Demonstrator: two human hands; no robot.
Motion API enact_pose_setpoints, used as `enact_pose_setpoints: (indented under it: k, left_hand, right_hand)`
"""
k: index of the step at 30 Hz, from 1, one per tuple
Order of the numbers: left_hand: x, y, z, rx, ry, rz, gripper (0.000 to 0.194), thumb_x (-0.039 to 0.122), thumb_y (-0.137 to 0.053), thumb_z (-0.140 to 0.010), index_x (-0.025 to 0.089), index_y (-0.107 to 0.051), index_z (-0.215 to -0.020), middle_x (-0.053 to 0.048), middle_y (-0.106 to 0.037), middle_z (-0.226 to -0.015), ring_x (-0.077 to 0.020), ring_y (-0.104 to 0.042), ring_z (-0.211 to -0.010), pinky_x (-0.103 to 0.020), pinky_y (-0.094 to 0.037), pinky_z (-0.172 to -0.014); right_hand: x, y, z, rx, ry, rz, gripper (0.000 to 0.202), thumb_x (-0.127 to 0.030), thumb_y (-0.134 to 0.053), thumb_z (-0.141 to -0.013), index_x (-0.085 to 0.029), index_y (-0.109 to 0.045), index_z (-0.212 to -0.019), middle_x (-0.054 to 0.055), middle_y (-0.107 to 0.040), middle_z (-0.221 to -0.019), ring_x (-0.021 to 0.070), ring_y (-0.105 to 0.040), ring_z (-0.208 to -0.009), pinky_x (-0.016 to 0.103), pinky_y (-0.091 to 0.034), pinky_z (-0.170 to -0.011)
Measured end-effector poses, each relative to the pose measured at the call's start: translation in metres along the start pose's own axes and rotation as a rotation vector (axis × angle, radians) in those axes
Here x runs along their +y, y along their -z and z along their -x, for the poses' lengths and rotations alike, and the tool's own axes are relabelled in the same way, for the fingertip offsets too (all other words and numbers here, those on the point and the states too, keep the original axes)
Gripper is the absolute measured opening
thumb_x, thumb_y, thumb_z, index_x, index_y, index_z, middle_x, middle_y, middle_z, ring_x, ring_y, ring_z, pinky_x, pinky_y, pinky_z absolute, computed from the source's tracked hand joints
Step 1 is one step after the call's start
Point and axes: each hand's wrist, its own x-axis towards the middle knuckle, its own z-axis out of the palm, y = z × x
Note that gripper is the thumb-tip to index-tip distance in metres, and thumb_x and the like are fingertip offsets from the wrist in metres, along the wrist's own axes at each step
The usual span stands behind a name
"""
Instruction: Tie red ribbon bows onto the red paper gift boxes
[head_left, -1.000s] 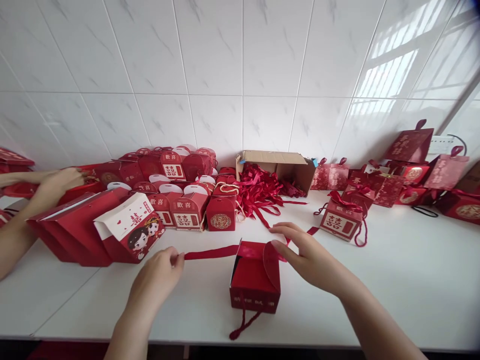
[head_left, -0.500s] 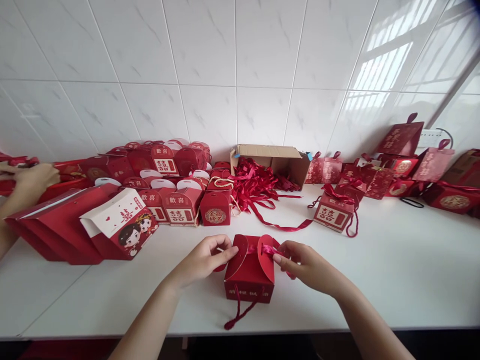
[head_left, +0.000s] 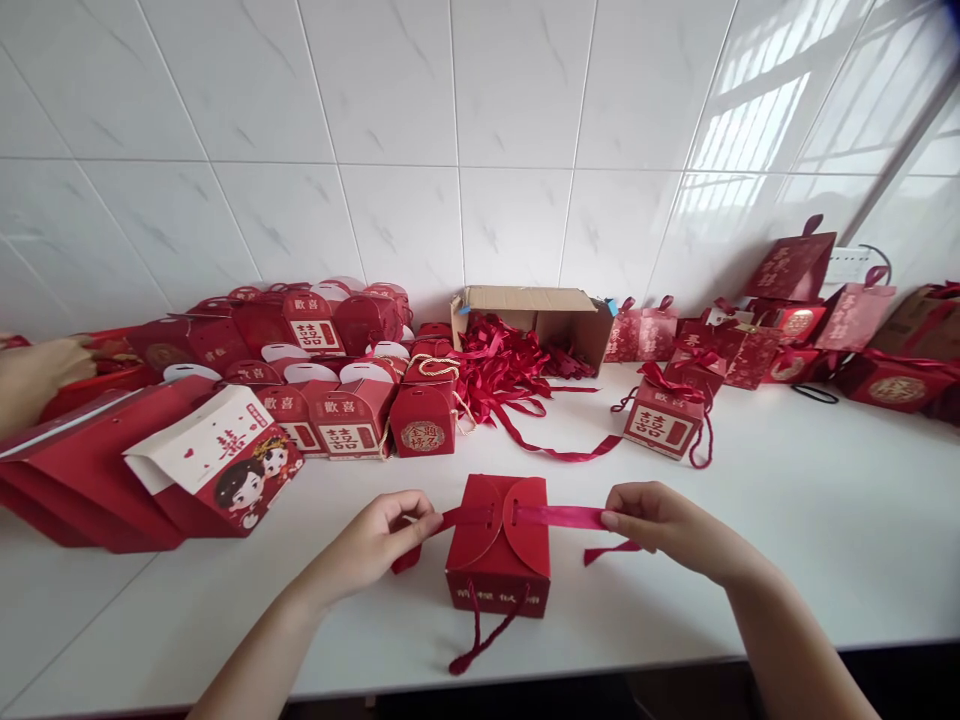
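Table [head_left: 817, 520], white: running beyond the frame at both sides, its surface stretching open at right. Carton [head_left: 532, 298]: lying by the wall, ribbon pile [head_left: 499, 355] hiding much of its inside. Red box [head_left: 499, 560]: standing near the table's front edge, flaps meeting on top. Left hand [head_left: 375, 540], right hand [head_left: 667, 525]: flanking it, each grip pinching ribbon [head_left: 562, 516], which is threading the flap slots. Co-worker's hand [head_left: 56, 370]: blurring, being cut off at left. Cord [head_left: 465, 660]: trailing toward the front edge.
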Motion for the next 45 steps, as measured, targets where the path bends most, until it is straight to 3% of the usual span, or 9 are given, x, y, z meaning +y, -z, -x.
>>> enact_pose_setpoints:
  k: [5,10,13,17,23,27,32,37,45]
  left_hand:
    - [-0.011,-0.001,-0.004,0.113,-0.006,-0.089,0.035,0.051,-0.059,-0.079,0.018,-0.054,-0.069,0.003,-0.047,-0.064,-0.0113,-0.043,-0.054,-0.021,-0.034,-0.053]
    - [-0.015,-0.016,0.013,0.596,-0.175,-0.233,0.023,0.043,-0.063,-0.078,0.021,-0.056,-0.08,-0.003,-0.058,-0.087,-0.018,-0.056,-0.075,-0.026,-0.044,-0.072]
    - [-0.009,-0.028,0.031,0.429,-0.157,-0.263,0.023,0.039,-0.054,-0.085,0.022,-0.06,-0.071,-0.003,-0.06,-0.075,-0.0205,-0.058,-0.077,-0.025,-0.045,-0.071]
    - [-0.006,-0.042,0.039,0.106,-0.041,-0.197,0.02,0.031,-0.051,-0.087,0.026,-0.068,-0.095,-0.005,-0.067,-0.086,-0.0231,-0.062,-0.084,-0.027,-0.048,-0.075]
    - [-0.01,-0.05,0.018,0.386,-0.033,0.138,0.032,0.026,-0.054,-0.082,0.024,-0.059,-0.114,-0.006,-0.062,-0.102,-0.0182,-0.059,-0.084,-0.029,-0.048,-0.077]
    - [0.009,-0.047,0.013,0.446,-0.147,0.618,0.031,0.031,-0.058,-0.082,0.023,-0.062,-0.112,-0.004,-0.062,-0.103,-0.0187,-0.057,-0.098,-0.026,-0.048,-0.076]
    - [0.027,-0.042,0.008,0.604,-0.238,0.79,0.035,0.039,-0.067,-0.079,0.019,-0.068,-0.108,-0.004,-0.063,-0.084,-0.0121,-0.053,-0.075,-0.021,-0.046,-0.06]
    - [0.043,-0.037,0.006,0.624,-0.323,0.754,0.029,0.039,-0.071,-0.076,0.017,-0.074,-0.094,-0.005,-0.063,-0.082,-0.0122,-0.052,-0.074,-0.02,-0.044,-0.056]
    - [0.071,-0.036,-0.001,0.61,-0.46,0.542,0.03,0.035,-0.07,-0.078,0.02,-0.073,-0.103,-0.001,-0.065,-0.078,-0.0108,-0.052,-0.072,-0.021,-0.042,-0.067]
  right_hand:
    - [0.011,-0.005,-0.003,0.05,-0.06,-0.014,0.041,-0.057,-0.055,-0.082,-0.019,-0.05,-0.068,-0.003,-0.038,-0.064,0.0108,-0.039,-0.059,0.028,-0.051,-0.058]
    - [0.016,-0.023,0.004,0.465,0.007,0.236,0.036,-0.053,-0.054,-0.083,-0.025,-0.058,-0.105,0.007,-0.054,-0.111,0.0214,-0.057,-0.089,0.035,-0.052,-0.072]
    - [0.012,-0.039,0.013,0.564,0.123,0.228,0.029,-0.05,-0.05,-0.087,-0.024,-0.059,-0.098,0.006,-0.058,-0.104,0.0216,-0.055,-0.095,0.035,-0.047,-0.082]
    - [0.011,-0.06,0.023,0.094,0.03,0.172,0.026,-0.043,-0.045,-0.091,-0.024,-0.061,-0.095,0.001,-0.058,-0.075,0.0163,-0.052,-0.068,0.03,-0.044,-0.064]
    - [0.018,-0.08,0.015,0.117,-0.006,-0.082,0.052,-0.04,-0.053,-0.087,-0.026,-0.037,-0.136,0.002,-0.06,-0.086,0.0148,-0.053,-0.066,0.028,-0.044,-0.061]
    - [0.011,-0.086,0.001,0.408,0.062,-0.648,0.046,-0.046,-0.064,-0.08,-0.029,-0.052,-0.121,0.006,-0.052,-0.124,0.0188,-0.059,-0.094,0.03,-0.049,-0.074]
    - [-0.001,-0.079,-0.009,0.609,0.204,-1.047,0.022,-0.04,-0.069,-0.079,-0.029,-0.067,-0.098,0.002,-0.062,-0.107,0.0156,-0.061,-0.087,0.027,-0.052,-0.071]
    - [-0.021,-0.062,-0.006,0.684,0.354,-0.973,0.011,-0.035,-0.072,-0.078,-0.025,-0.072,-0.079,0.001,-0.066,-0.083,0.012,-0.058,-0.072,0.025,-0.049,-0.066]
    - [-0.059,-0.045,-0.003,0.774,0.48,-0.516,0.018,-0.038,-0.073,-0.076,-0.021,-0.073,-0.078,0.004,-0.068,-0.083,0.0152,-0.059,-0.074,0.027,-0.048,-0.065]
